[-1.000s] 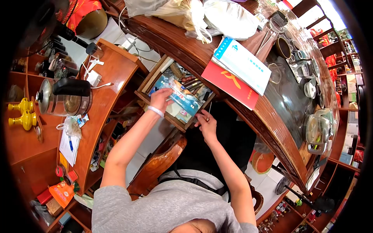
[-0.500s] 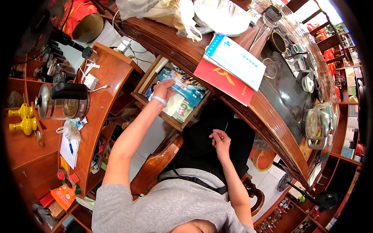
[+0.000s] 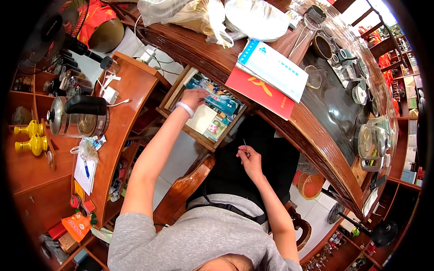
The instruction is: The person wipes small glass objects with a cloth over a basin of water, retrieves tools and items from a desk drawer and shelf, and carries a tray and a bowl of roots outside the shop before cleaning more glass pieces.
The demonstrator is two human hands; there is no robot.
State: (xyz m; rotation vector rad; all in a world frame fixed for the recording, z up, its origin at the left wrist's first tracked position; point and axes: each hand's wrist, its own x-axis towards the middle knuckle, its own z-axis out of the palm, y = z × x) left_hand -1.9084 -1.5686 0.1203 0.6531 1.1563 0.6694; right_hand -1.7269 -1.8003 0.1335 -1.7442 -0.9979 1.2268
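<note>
My left hand (image 3: 195, 97), with a pale bracelet at its wrist, reaches into the pulled-out wooden drawer (image 3: 209, 145). Its fingers stretch over the left end of a blue printed packet (image 3: 221, 103), and I see no clear grip. Below the packet in the drawer are a cream-coloured flat piece (image 3: 201, 119) and a small card with a pink mark (image 3: 213, 128). Over my black-clad lap, my right hand (image 3: 251, 163) is closed on a thin metal tool (image 3: 245, 142). The tool's slim shaft points up; its lower end is hidden by the fingers.
A red folder (image 3: 260, 92) and a white-and-blue booklet (image 3: 278, 70) overhang the desk edge above the drawer. Plastic bags (image 3: 255, 20) and glass teaware (image 3: 373, 140) stand on the desk. At left, a side table holds a glass kettle (image 3: 74, 118). A wooden chair arm (image 3: 185, 185) lies below the drawer.
My left hand has shifted slightly up and right over the packet, its fingers lying flatter. My right hand has moved a little left with the tool, whose shaft now stands more upright.
</note>
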